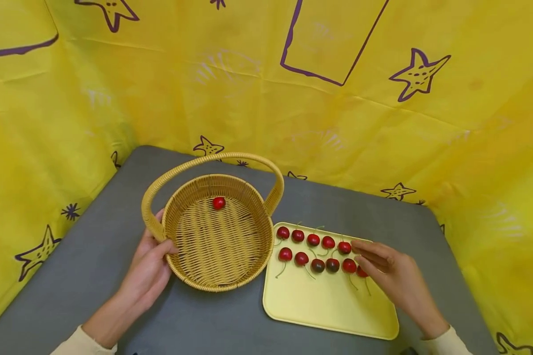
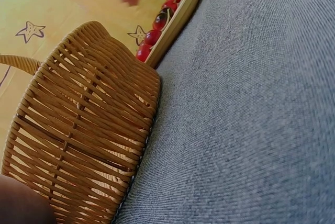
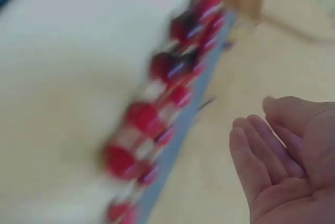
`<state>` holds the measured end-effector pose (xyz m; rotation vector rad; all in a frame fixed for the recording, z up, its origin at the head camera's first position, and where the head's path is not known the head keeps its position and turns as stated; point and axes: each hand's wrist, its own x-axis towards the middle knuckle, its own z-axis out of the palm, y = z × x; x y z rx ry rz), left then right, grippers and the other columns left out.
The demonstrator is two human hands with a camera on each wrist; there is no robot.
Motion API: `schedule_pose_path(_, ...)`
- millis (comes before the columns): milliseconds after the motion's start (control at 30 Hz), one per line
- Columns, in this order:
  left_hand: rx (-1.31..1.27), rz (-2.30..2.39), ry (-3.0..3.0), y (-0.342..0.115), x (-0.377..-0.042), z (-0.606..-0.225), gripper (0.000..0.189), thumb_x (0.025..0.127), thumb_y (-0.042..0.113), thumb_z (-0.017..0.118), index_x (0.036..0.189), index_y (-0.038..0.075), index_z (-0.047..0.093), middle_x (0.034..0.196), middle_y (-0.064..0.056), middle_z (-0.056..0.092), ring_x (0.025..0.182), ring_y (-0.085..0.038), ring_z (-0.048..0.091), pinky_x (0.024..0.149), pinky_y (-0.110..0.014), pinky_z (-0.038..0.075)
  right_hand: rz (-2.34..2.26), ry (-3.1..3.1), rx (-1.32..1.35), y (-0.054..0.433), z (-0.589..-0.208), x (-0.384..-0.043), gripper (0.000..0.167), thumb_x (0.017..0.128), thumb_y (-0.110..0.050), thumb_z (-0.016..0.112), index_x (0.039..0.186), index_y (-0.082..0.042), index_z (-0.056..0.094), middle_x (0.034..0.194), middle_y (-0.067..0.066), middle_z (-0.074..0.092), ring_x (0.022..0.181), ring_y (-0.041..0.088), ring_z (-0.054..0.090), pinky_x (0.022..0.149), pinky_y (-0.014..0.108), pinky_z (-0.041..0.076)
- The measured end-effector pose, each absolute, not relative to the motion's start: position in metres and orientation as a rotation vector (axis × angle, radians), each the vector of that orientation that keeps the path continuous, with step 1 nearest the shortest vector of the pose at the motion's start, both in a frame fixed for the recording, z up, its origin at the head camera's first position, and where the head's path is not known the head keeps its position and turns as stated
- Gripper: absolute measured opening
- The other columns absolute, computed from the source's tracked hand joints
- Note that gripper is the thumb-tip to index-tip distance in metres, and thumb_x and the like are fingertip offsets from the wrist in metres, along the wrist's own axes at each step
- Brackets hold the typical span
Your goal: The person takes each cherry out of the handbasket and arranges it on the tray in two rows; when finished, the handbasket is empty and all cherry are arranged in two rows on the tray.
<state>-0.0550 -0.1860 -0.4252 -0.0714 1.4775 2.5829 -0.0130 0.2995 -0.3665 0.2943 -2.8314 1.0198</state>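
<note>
In the head view my left hand [image 1: 145, 271] grips the near left side of a round woven basket [image 1: 174, 268], the thumb over its rim and the fingers outside. A single red cherry [image 1: 219, 202] lies inside, toward the back. Right of the basket, a pale yellow tray [image 1: 328, 305] bears two rows of cherries [image 1: 313, 240], mostly red, a couple dark, with thin green stems. Over the tray's right end hovers my right hand [image 1: 395, 276], partly covering the last cherry of the front row. The right wrist view shows this hand [image 3: 285, 166] slightly bent, with nothing in it.
A grey cloth-covered table [image 1: 213, 320] lies under the basket and tray. Yellow cloth [image 1: 248, 98] with purple starfish drawings hangs around its back and sides. The basket's tall arched handle [image 1: 213, 158] stands up over the opening.
</note>
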Motion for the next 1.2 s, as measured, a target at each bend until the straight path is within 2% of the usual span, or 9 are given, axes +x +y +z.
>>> schedule_pose_path(100, -0.08, 2.582, 1.483, -0.185, -0.055, -0.425, 0.098, 0.091, -0.019, 0.035, 0.17, 0.032, 0.007, 0.175, -0.002, 0.005, 0.156, -0.019, 0.014, 0.116, -0.029, 0.025, 1.237, -2.752, 0.379, 0.262, -0.352, -0.025, 0.036, 0.099, -0.014, 0.075, 0.133, -0.025, 0.074, 0.128, -0.003, 0.075, 0.107, 0.008, 0.075, 0.085, 0.022, 0.058)
schedule_pose_path(367, -0.108, 2.592, 1.486, -0.186, -0.052, -0.428, 0.098, 0.09, -0.019, 0.035, 0.17, 0.031, 0.008, 0.175, -0.001, 0.009, 0.155, -0.019, 0.017, 0.115, -0.03, 0.026, 1.712, -2.6, 0.636, 0.137, -0.331, -0.069, 0.036, 0.1, -0.013, 0.074, 0.136, -0.014, 0.072, 0.132, 0.005, 0.074, 0.118, 0.024, 0.072, 0.093, 0.03, 0.058)
schedule_pose_path(567, -0.133, 2.611, 1.501, -0.185, -0.052, -0.428, 0.096, 0.089, -0.02, 0.035, 0.168, 0.03, 0.014, 0.172, -0.004, 0.016, 0.15, -0.019, 0.025, 0.111, -0.029, 0.031, 1.527, -2.807, 0.61, 0.061, -0.331, -0.119, 0.038, 0.102, -0.024, 0.072, 0.138, -0.011, 0.07, 0.133, 0.005, 0.073, 0.115, 0.017, 0.073, 0.094, 0.029, 0.058)
schedule_pose_path(833, -0.157, 2.627, 1.486, -0.182, -0.055, -0.427, 0.095, 0.088, -0.02, 0.036, 0.168, 0.027, 0.015, 0.172, -0.006, 0.019, 0.151, -0.021, 0.025, 0.111, -0.03, 0.032, 0.97, -3.173, 0.543, 0.018, -0.339, -0.174, 0.038, 0.101, -0.026, 0.072, 0.132, -0.005, 0.074, 0.126, 0.009, 0.075, 0.114, 0.025, 0.071, 0.095, 0.037, 0.057)
schedule_pose_path(900, -0.169, 2.627, 1.48, -0.182, -0.055, -0.428, 0.096, 0.088, -0.019, 0.036, 0.169, 0.026, 0.013, 0.172, -0.005, 0.018, 0.152, -0.021, 0.023, 0.112, -0.03, 0.032, 0.826, -3.243, 0.574, 0.014, -0.343, -0.179, 0.029, 0.101, -0.025, 0.072, 0.117, -0.002, 0.079, 0.104, 0.007, 0.078, 0.092, 0.02, 0.071, 0.08, 0.031, 0.056)
schedule_pose_path(967, -0.174, 2.633, 1.477, -0.182, -0.054, -0.428, 0.096, 0.088, -0.019, 0.036, 0.169, 0.025, 0.012, 0.172, -0.005, 0.017, 0.153, -0.021, 0.023, 0.111, -0.029, 0.032, 0.731, -3.28, 0.615, 0.013, -0.349, -0.181, 0.023, 0.099, -0.023, 0.074, 0.099, -0.001, 0.081, 0.082, 0.003, 0.07, 0.071, 0.014, 0.061, 0.066, 0.026, 0.047)
schedule_pose_path(1067, -0.165, 2.65, 1.468, -0.183, -0.054, -0.429, 0.096, 0.087, -0.02, 0.036, 0.169, 0.024, 0.012, 0.172, -0.006, 0.017, 0.153, -0.022, 0.022, 0.113, -0.03, 0.031, 0.687, -3.278, 0.681, 0.011, -0.357, -0.181, 0.021, 0.098, -0.019, 0.075, 0.089, -0.001, 0.08, 0.071, 0.001, 0.061, 0.064, 0.013, 0.05, 0.062, 0.026, 0.039)
schedule_pose_path(1133, -0.151, 2.66, 1.458, -0.183, -0.055, -0.429, 0.096, 0.086, -0.02, 0.036, 0.169, 0.023, 0.012, 0.172, -0.007, 0.017, 0.154, -0.023, 0.021, 0.114, -0.031, 0.031, 0.718, -3.242, 0.693, 0.009, -0.362, -0.182, 0.015, 0.097, -0.017, 0.076, 0.097, -0.003, 0.081, 0.083, 0.002, 0.073, 0.075, 0.014, 0.061, 0.071, 0.026, 0.048)
schedule_pose_path(1200, -0.139, 2.663, 1.452, -0.185, -0.055, -0.43, 0.097, 0.086, -0.02, 0.036, 0.169, 0.023, 0.011, 0.173, -0.007, 0.016, 0.155, -0.023, 0.02, 0.115, -0.032, 0.03, 0.782, -3.213, 0.696, 0.006, -0.367, -0.183, 0.02, 0.097, -0.015, 0.076, 0.11, -0.002, 0.08, 0.104, 0.007, 0.079, 0.095, 0.019, 0.07, 0.086, 0.031, 0.055)
